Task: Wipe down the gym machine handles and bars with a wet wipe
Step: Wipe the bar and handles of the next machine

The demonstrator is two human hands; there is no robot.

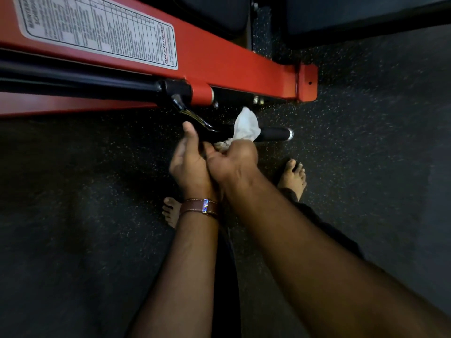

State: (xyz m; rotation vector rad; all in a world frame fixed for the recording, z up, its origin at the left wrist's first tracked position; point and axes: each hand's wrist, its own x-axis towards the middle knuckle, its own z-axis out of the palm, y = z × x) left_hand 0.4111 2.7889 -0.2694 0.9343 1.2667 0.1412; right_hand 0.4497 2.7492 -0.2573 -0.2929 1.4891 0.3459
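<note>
A black handle (273, 134) with a metal end cap sticks out to the right from a black bar (78, 84) on the red machine frame (219, 62). A white wet wipe (246, 125) is wrapped over the handle's middle. My right hand (231, 162) grips the wipe from below, fingers curled under the handle. Just left of it, my left hand (188, 159) holds the handle's bent black stem, thumb up; its fingers are hidden behind the stem. A brown strap sits on my left wrist.
A white printed label (97, 28) covers the red frame. Black seat pads (219, 13) stand behind it. Dark speckled rubber floor (366, 142) spreads all around. My bare feet (292, 179) stand right under the handle.
</note>
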